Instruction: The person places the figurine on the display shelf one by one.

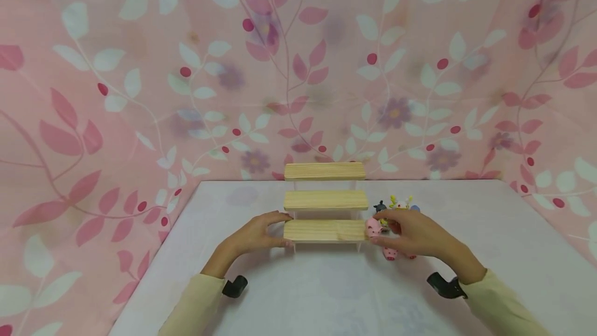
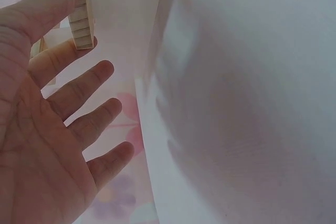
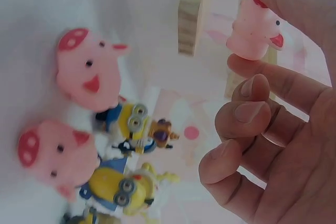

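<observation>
A three-step display stand with pale wooden boards (image 1: 325, 231) stands on the table. My left hand (image 1: 258, 229) holds the left end of its lowest board between thumb and index finger; in the left wrist view, the other fingers (image 2: 79, 93) are spread below the board's end (image 2: 81, 24). My right hand (image 1: 415, 229) pinches a small pink toy pig (image 3: 254, 32) between thumb and index finger, near the right end of the lowest board. Two more toy pigs (image 3: 89, 69) stand on the table below that hand, in front of several yellow minion figures (image 3: 126, 187).
A white cloth covers the table (image 1: 252, 299). Pink leaf-patterned fabric (image 1: 298, 66) hangs behind it and along the sides. Behind the right hand, a dark-headed figure (image 1: 380, 206) stands close to the stand's right side.
</observation>
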Available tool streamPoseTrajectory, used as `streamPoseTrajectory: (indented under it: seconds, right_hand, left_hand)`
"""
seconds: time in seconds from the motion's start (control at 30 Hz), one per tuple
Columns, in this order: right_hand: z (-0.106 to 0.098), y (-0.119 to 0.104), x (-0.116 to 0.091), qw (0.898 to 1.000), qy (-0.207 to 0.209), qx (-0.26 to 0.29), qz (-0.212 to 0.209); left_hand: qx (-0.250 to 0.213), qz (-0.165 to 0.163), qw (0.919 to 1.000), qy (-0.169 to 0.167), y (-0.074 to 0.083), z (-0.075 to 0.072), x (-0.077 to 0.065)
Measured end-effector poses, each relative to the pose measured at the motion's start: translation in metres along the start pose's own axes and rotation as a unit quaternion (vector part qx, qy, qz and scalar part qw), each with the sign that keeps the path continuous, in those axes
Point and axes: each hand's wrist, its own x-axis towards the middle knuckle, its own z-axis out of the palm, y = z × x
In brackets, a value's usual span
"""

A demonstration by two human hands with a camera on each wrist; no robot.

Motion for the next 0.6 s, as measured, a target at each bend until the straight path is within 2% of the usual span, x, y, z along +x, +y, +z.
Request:
streamPoseTrajectory:
  seconds: [0.17,0.37,0.6]
  right_hand:
    - [0.007,-0.006,0.011,1.0,0.007,-0.002,-0.015]
    - [0.021,-0.014,0.022,1.0,-0.004,-0.02,-0.011]
    - [0.029,-0.028,0.038,0.999,0.017,-0.038,-0.035]
  left_hand:
    - [-0.001,0.0,1.0,0.003,0.001,0.0,0.0]
    - [-0.01,-0.008,0.9999,0.002,0.001,0.001,-0.001]
    - [0.006,0.007,1.0,0.002,0.001,0.0,-0.001]
